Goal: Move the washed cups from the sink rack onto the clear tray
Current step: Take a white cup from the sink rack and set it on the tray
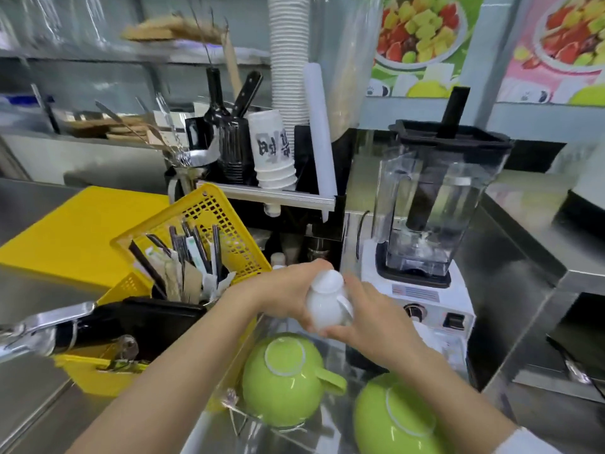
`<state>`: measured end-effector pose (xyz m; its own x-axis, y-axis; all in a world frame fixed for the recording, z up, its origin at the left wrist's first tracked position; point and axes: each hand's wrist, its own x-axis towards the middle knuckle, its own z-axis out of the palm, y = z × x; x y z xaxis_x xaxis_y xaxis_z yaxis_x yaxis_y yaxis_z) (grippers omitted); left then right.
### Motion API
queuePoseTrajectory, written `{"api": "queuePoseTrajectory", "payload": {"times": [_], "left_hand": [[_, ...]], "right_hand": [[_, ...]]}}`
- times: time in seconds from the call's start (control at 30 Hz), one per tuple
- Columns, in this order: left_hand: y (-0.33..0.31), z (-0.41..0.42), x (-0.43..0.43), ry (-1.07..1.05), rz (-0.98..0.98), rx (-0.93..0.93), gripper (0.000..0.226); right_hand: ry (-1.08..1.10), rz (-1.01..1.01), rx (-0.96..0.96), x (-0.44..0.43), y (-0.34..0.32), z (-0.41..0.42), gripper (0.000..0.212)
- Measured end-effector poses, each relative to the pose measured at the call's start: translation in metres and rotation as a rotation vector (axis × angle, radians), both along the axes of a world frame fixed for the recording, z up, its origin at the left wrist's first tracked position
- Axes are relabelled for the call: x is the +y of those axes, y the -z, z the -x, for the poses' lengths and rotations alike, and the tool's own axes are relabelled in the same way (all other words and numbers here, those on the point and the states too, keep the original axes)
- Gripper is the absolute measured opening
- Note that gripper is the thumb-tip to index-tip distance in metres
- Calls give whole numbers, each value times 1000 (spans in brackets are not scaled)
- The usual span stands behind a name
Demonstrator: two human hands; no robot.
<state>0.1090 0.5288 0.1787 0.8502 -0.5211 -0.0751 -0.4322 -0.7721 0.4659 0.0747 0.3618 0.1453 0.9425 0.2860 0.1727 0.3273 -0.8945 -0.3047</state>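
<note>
Right now the small white cup (327, 299) sits upside down between both my hands, its base up and its handle turned toward my right side. My left hand (288, 293) wraps the cup's left flank with the fingers curled over its far side, and my right hand (370, 317) closes on it from the right and underneath, fingertips pressed near the rim. So both hands are clamped on the one cup, held in the air above the clear tray (330, 355).

Just below my hands, two green cups lie inverted on that tray: the nearer-left one (281, 378) with its handle pointing right, the second (396, 417) at the lower right, partly hidden by my right forearm.

To the left stands a yellow basket (196, 234) holding cutlery and wrapped straws, with a yellow board (75, 231) behind it. A blender (432, 217) with a clear jug and black lid stands to the right of my hands on its white base. Behind, a stack of white paper cups (273, 149) rests on a shelf.
</note>
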Motion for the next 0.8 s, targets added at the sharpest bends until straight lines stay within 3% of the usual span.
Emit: {"api": "queuePoseTrajectory", "payload": {"times": [0.13, 0.3, 0.47, 0.8], "left_hand": [[23, -16, 11, 10, -54, 55, 78], [31, -27, 18, 29, -11, 62, 80], [30, -23, 17, 41, -90, -27, 63], [23, -18, 26, 7, -132, 59, 67]], "right_hand": [[5, 18, 98, 8, 9, -6, 61], [-9, 32, 89, 12, 11, -10, 54], [-57, -13, 138, 10, 11, -7, 55], [-140, -245, 312, 8, 18, -21, 53]]}}
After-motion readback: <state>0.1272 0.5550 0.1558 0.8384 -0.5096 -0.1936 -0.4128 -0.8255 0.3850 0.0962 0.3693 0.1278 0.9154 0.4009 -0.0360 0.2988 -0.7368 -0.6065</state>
